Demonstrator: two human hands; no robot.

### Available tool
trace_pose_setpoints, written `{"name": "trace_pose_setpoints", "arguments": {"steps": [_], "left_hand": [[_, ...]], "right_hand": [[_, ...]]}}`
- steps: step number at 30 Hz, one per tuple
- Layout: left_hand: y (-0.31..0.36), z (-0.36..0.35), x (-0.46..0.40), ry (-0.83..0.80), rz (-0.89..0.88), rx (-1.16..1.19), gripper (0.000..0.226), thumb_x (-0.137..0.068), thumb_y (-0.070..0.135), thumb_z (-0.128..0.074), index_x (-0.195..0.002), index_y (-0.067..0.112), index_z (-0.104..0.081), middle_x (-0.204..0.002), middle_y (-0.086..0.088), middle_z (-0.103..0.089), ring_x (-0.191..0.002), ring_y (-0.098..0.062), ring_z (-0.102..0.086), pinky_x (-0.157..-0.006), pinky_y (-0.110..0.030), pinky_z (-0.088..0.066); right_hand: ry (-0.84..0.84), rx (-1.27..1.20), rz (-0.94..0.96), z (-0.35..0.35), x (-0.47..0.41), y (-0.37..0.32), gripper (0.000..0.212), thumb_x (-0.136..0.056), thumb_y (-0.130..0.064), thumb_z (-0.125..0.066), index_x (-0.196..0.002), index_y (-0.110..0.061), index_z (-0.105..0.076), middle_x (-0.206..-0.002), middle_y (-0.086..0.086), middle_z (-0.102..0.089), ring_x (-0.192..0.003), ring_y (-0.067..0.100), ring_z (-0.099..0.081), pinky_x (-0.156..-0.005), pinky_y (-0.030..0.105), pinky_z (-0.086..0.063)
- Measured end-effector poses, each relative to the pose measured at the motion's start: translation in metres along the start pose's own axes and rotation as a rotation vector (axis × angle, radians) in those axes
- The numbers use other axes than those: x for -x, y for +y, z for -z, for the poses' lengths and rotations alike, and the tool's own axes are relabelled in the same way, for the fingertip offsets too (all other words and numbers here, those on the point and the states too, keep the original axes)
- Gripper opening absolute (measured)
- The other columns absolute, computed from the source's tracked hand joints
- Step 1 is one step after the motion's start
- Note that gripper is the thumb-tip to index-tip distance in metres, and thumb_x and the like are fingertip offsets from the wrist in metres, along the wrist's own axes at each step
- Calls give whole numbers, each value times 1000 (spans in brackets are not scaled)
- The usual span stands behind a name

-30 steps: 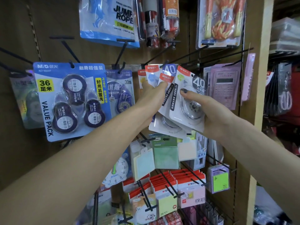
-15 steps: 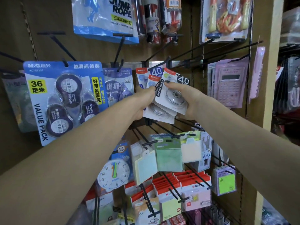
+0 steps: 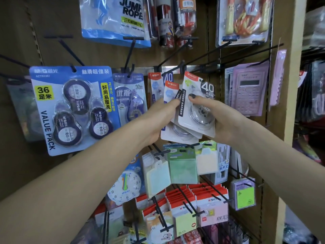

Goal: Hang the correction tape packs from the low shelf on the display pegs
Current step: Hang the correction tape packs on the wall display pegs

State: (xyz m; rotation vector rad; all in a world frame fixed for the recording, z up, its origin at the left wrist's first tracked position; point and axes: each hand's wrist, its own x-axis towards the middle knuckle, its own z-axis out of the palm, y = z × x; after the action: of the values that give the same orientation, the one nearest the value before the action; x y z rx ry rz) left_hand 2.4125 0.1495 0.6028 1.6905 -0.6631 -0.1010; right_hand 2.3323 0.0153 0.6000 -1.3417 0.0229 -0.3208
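Note:
Both hands hold a small fan of white correction tape packs with red tops and a "40" mark at the middle of the display. My right hand point(image 3: 219, 118) grips the front pack point(image 3: 198, 106) from its right side, thumb on its face. My left hand point(image 3: 158, 120) holds the packs behind it point(image 3: 177, 132) from the left. A black peg point(image 3: 171, 58) slopes up to the right just above the packs, and one more "40" pack point(image 3: 168, 77) hangs at its base. The low shelf is out of view.
A blue value pack of three tapes point(image 3: 73, 108) and a 30 m tape pack point(image 3: 130, 97) hang to the left. Calculators point(image 3: 248, 90) hang to the right beside a wooden upright point(image 3: 284, 85). Sticky-note packs point(image 3: 181, 166) on pegs fill the space below, jump ropes point(image 3: 116, 16) above.
Over the last second both hands moved the packs away from me toward the pegs, then held them there. The camera shifted a little.

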Motion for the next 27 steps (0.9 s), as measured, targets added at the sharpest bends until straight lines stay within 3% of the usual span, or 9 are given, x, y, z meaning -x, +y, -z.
{"name": "trace_pose_setpoints", "arguments": {"steps": [2,3,5,8,10,12,14,21,27], "left_hand": [[1,-1,9,57,-53,-18,35,-93,43,-65,-120,21,-67,-114,-5,-79,-106,-28,-75,-100,-52,-59],[1,0,12,73,-72,-18,39,-87,41,-68,-120,20,-67,-113,-6,-79,-106,-29,-75,-100,-53,-59],[-1,1,19,76,-109,39,34,-87,26,-72,-120,18,-68,-110,-4,-81,-103,-26,-77,-98,-49,-61],[-1,3,28,82,-151,107,40,-80,13,-77,-118,19,-66,-107,-2,-81,-101,-21,-78,-95,-46,-62],[0,3,33,82,-186,114,41,-77,12,-79,-114,22,-65,-101,1,-80,-97,-20,-77,-91,-45,-63],[3,2,39,75,-214,140,38,-79,4,-78,-108,25,-64,-95,2,-79,-93,-19,-76,-86,-44,-64],[6,0,43,73,-233,138,45,-73,5,-78,-110,27,-63,-101,0,-80,-98,-21,-77,-85,-44,-65],[17,-10,53,45,-279,111,47,-82,-3,-72,-118,25,-61,-107,1,-79,-98,-16,-77,-84,-36,-64],[24,-14,44,73,-222,133,35,-85,0,-70,-108,25,-59,-109,-4,-76,-98,-21,-75,-88,-43,-64]], "right_hand": [[82,93,46,2,-5,-4,30,-108,-24,-47,-80,-17,-56,-83,1,-61,-74,9,-57,-104,27,-49],[109,217,88,2,-7,2,40,-112,-22,-35,-72,-20,-40,-77,-3,-43,-70,0,-40,-92,12,-40],[127,371,133,-3,-5,2,46,-112,-12,-22,-68,-21,-24,-73,1,-27,-64,4,-23,-64,6,-35],[54,562,153,-5,34,-4,49,-111,-3,-18,-63,-14,-19,-91,36,-44,-80,16,-36,-53,3,-31],[-41,445,87,16,50,3,40,-111,-6,-35,-74,5,-45,-101,31,-61,-86,13,-57,-65,-5,-35],[-173,271,90,29,61,8,24,-101,-21,-61,-116,-6,-72,-117,11,-77,-107,18,-75,-96,26,-56],[-179,193,125,39,66,9,38,-94,-29,-68,-131,-19,-70,-126,4,-76,-118,23,-72,-106,44,-52],[-65,216,259,42,75,11,40,-89,-26,-77,-129,-19,-71,-124,5,-77,-117,25,-72,-104,45,-53],[84,220,211,41,62,8,98,-53,-57,-98,-139,-25,-61,-133,-4,-71,-124,22,-67,-113,51,-45]]}}
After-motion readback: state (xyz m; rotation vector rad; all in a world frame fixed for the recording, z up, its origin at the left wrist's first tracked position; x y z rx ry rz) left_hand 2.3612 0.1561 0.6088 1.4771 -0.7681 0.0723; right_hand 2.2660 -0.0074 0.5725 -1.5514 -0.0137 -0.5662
